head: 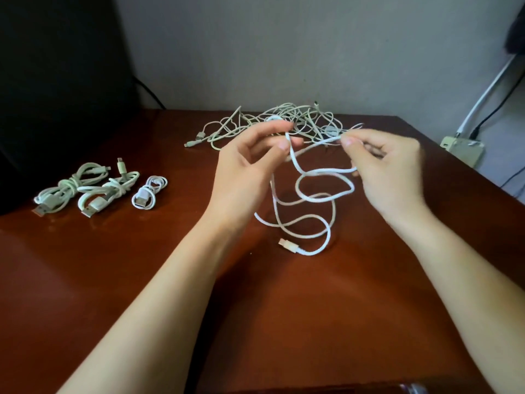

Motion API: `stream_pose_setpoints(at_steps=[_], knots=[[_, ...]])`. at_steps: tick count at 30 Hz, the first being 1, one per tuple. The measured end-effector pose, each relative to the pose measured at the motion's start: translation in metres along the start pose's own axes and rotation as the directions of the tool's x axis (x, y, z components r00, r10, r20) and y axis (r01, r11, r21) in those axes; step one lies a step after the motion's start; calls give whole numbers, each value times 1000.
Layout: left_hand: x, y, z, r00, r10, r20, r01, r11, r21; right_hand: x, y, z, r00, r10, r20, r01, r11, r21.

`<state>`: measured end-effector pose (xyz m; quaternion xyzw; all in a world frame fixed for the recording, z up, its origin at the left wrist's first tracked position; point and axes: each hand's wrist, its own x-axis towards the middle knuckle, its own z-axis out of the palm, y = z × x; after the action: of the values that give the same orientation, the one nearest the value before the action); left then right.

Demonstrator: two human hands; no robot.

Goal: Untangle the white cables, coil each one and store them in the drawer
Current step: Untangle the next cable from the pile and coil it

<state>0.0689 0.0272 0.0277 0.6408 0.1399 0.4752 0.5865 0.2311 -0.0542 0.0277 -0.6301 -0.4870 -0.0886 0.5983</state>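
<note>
White cable (326, 171) was pinched by the left hand (255, 169) and again by the right hand (389, 172) beside it, its crossed loops sagging below both onto the tabletop (255, 308). Pulling the hands apart could have cinched those loops into a knot, or dragged along the tangle (272, 118) just beyond the hands.

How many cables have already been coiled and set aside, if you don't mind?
3, in a row at the left of the table: left bundle, middle bundle, small right bundle. None appears hidden.
</note>
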Motion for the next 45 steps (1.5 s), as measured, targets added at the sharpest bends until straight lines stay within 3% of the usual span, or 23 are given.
stream_pose_setpoints(at_steps=[4, 9, 14, 19, 24, 28, 33, 35, 39, 42, 45], knots=[[1, -1, 0, 998, 34, 50, -39, 994, 106, -3, -8, 1, 973, -43, 226, 15, 992, 124], [-2, -2, 3, 983, -19, 182, -22, 974, 224, -4, -14, 1, 941, -90, 327, 4, 967, 254], [-2, -3, 3, 966, -30, 258, -59, 942, 329, -4, -5, 4, 923, -18, 384, -57, 982, 183], [1, -7, 2, 975, -70, 209, -5, 941, 338, -7, -2, 10, 910, 66, 409, -121, 987, 110], [3, -5, -2, 995, -47, 92, 30, 982, 185, -8, 0, 9, 868, 161, 469, -172, 985, -21], [4, -8, -7, 992, -123, 32, 122, 992, 18, -9, -1, 6, 859, 131, 494, -103, 991, -84], [5, -7, -8, 987, -145, -75, 141, 989, -55, -9, -8, 1, 766, 43, 641, -47, 999, -10], [5, -6, -10, 981, -151, -122, 141, 986, -85, -11, -9, 4, 808, -7, 589, -4, 1000, 17], [9, -4, -14, 982, -148, -116, 132, 982, -138, -10, -14, 2, 949, -77, 305, 43, 992, 118], [11, -2, -14, 984, -158, -76, 141, 970, -197, -5, -13, -2, 997, -8, 70, -1, 992, 130], [12, -2, -15, 988, -155, -17, 146, 955, -259, 2, -4, -5, 989, 141, -38, -141, 990, 9]])
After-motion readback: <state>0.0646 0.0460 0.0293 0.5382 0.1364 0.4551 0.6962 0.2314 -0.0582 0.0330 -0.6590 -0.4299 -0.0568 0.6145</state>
